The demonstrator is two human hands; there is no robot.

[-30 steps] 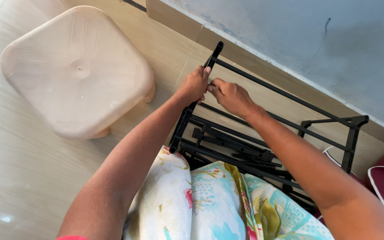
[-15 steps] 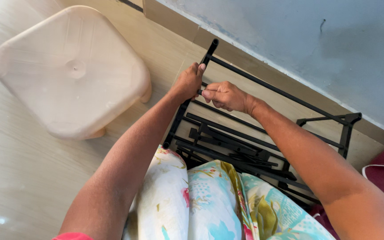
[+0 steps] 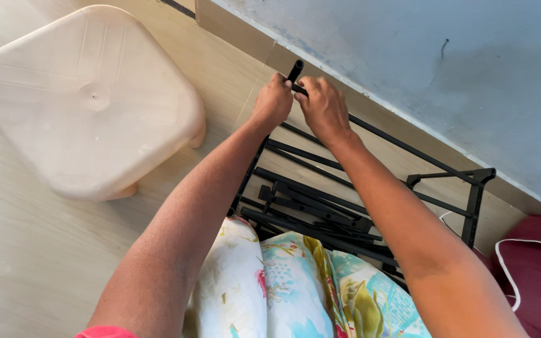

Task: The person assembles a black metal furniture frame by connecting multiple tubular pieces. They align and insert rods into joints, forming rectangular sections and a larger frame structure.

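A black metal rack frame point(image 3: 320, 200) of tubes and crossbars lies on the floor in front of my knees. My left hand point(image 3: 272, 100) grips the upright black tube point(image 3: 295, 67) at the frame's far left corner, just below its open top end. Right beside it, my right hand point(image 3: 324, 109) is closed over the joint where the long rear crossbar point(image 3: 408, 147) meets that tube. The joint itself is hidden under my fingers. Both forearms reach forward over my lap, which is covered in floral cloth point(image 3: 283, 294).
A cream plastic stool point(image 3: 82, 100) stands on the pale wooden floor to the left. A blue-grey wall point(image 3: 439, 56) with a beige skirting runs diagonally behind the frame. A maroon cushion point(image 3: 533, 269) with white piping lies at the right edge.
Both hands have slid up to the top of the corner tube and drawn closer together. The view has shifted slightly, with the frame's corner now higher in the picture.
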